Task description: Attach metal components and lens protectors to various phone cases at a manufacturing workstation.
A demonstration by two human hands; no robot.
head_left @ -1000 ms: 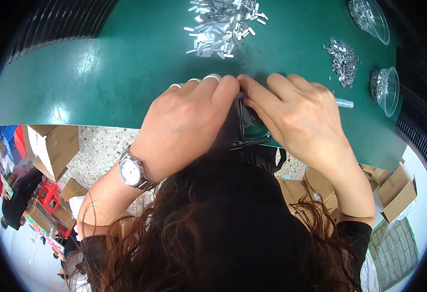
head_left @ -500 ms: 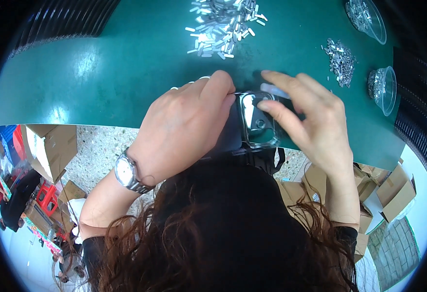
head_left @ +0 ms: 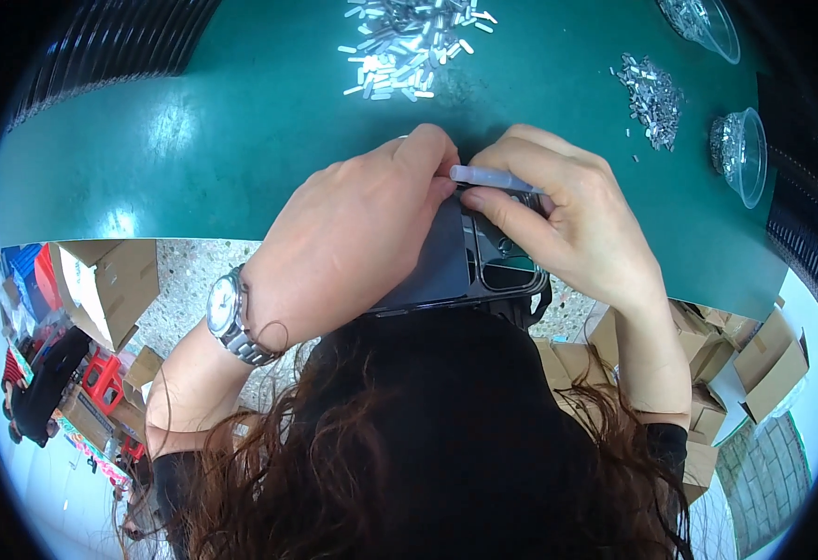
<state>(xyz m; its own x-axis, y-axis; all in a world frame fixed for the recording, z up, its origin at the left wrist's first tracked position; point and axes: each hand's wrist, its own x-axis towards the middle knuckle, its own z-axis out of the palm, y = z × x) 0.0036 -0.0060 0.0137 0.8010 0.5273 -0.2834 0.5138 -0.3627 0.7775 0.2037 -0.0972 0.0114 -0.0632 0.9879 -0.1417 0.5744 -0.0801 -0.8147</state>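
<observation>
My left hand [head_left: 348, 224], a watch on its wrist, is closed round a dark phone case [head_left: 446, 252] at the table's near edge. The case's large camera opening faces up on its right part. In my right hand [head_left: 581, 210] is a slim pen-like tool with a translucent whitish end [head_left: 488, 177], gripped between thumb and fingers. That end points left and meets the case's far edge, close to my left fingertips. Whether a small part is pinched between the fingertips there is hidden.
Loose small silver pieces [head_left: 409, 56] lie heaped on the green table [head_left: 241, 159]; a smaller pile [head_left: 651, 103] is at the right. Clear plastic bowls [head_left: 749, 159] hold more. Black stacked cases [head_left: 115, 51] stand at far left. Cardboard boxes [head_left: 115, 280] are on the floor.
My right hand has moved left and closed in, bringing the tool's whitish end to the case's far edge beside my left fingertips. The left hand keeps its hold on the case.
</observation>
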